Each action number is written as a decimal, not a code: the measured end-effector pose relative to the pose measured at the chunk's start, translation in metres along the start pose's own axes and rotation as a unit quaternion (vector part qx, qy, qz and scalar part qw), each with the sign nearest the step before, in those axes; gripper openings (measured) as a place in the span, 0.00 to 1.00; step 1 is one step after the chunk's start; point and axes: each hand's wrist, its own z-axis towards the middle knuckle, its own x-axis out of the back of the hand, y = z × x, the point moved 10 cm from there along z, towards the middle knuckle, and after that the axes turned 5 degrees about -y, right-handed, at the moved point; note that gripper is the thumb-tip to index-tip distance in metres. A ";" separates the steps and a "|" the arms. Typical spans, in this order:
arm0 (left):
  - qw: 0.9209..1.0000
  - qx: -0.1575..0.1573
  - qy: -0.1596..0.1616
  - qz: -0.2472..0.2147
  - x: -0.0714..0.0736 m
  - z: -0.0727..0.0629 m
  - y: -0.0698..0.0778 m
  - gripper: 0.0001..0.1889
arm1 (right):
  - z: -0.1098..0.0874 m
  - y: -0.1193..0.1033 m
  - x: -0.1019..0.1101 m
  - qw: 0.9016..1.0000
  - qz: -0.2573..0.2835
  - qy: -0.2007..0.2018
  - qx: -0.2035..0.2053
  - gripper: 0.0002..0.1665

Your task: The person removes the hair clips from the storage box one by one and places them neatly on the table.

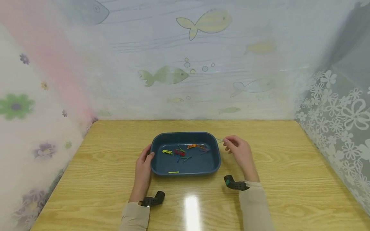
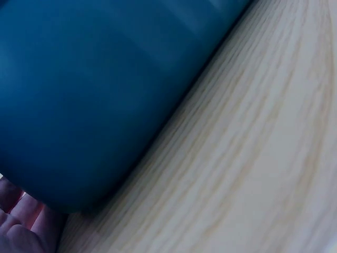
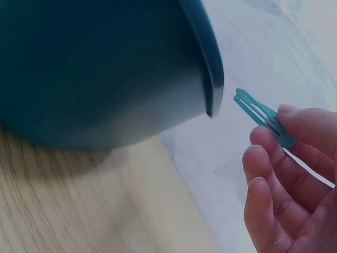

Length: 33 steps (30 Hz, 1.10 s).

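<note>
A dark blue rectangular basin (image 1: pixel 199 165) sits on the table with several small colourful hair clips inside. My left hand (image 1: pixel 143 163) holds the basin's left side, the thumb at its rim; in the left wrist view its fingers (image 2: pixel 26 224) lie against the outer wall. Just beyond the basin's right rim, my right hand (image 1: pixel 238 151) pinches a teal snap hair clip (image 3: pixel 265 117) between thumb and index finger. Among the clips in the basin are a yellow clip (image 1: pixel 167 152), a red clip (image 1: pixel 179 152), an orange clip (image 1: pixel 191 146) and a yellow clip (image 1: pixel 173 172) near the front wall.
The basin rests mid-table on a light wood tabletop (image 1: pixel 289 166). Behind it rises a pale wall covering (image 1: pixel 121 89) printed with fish, and flowered coverings (image 1: pixel 347 112) flank the sides. Each wrist wears a black camera mount (image 1: pixel 235 184).
</note>
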 end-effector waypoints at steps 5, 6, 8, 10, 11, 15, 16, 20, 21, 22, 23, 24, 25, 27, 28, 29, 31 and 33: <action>1.000 0.000 0.000 0.000 -0.001 0.000 0.001 0.20 | 0.000 0.004 0.006 1.000 -0.004 0.001 -0.002 0.20; 1.000 -0.001 0.002 0.002 -0.001 0.000 0.001 0.20 | -0.001 0.005 0.007 1.000 -0.003 0.001 -0.003 0.20; 1.000 -0.005 0.001 0.001 -0.001 0.000 0.003 0.20 | -0.001 0.007 0.009 1.000 -0.003 0.001 -0.004 0.21; 1.000 -0.008 0.001 0.003 -0.001 0.001 0.003 0.19 | -0.001 0.008 0.011 1.000 -0.002 0.002 -0.006 0.21; 1.000 -0.009 0.001 0.003 -0.002 0.001 0.004 0.19 | -0.001 0.009 0.011 1.000 -0.002 0.001 -0.007 0.21; 1.000 -0.008 0.002 0.000 -0.001 0.001 0.003 0.19 | -0.001 0.015 0.011 1.000 -0.002 -0.003 -0.017 0.22; 1.000 -0.009 0.002 0.000 -0.001 0.001 0.003 0.19 | -0.001 0.017 0.011 1.000 -0.003 -0.005 -0.020 0.22; 1.000 0.001 0.003 0.001 0.000 0.000 0.001 0.19 | -0.002 0.025 0.009 0.999 -0.008 -0.010 -0.034 0.23; 1.000 0.002 0.002 0.002 0.000 0.000 0.001 0.19 | -0.002 0.027 0.009 0.999 -0.008 -0.010 -0.036 0.23; 1.000 0.002 0.002 0.003 0.000 -0.001 0.001 0.19 | -0.002 0.029 0.009 0.999 -0.007 -0.010 -0.038 0.23; 1.000 0.005 0.002 0.003 0.000 -0.001 0.000 0.19 | -0.002 0.030 0.010 0.999 -0.006 -0.010 -0.039 0.23; 1.000 0.005 0.003 0.003 0.001 -0.001 0.000 0.19 | -0.002 0.032 0.010 0.999 -0.005 -0.010 -0.040 0.23; 1.000 0.005 0.003 0.003 0.001 0.000 0.000 0.19 | -0.002 0.033 0.011 0.999 -0.004 -0.010 -0.041 0.23; 1.000 0.003 0.004 0.002 0.001 0.000 0.001 0.20 | -0.001 0.035 0.012 0.999 0.000 -0.010 -0.045 0.22; 1.000 0.004 0.005 0.001 0.001 0.000 0.001 0.20 | 0.000 0.037 0.012 0.999 -0.001 -0.011 -0.048 0.22; 1.000 0.004 0.005 0.002 0.001 0.000 0.001 0.20 | 0.000 0.038 0.012 0.999 -0.002 -0.011 -0.050 0.22; 1.000 0.006 0.005 0.003 0.001 0.000 0.001 0.19 | 0.000 0.042 0.013 0.998 -0.004 -0.012 -0.057 0.22; 1.000 0.007 0.004 0.002 0.000 0.001 0.001 0.19 | 0.000 0.045 0.013 0.998 -0.007 -0.014 -0.064 0.21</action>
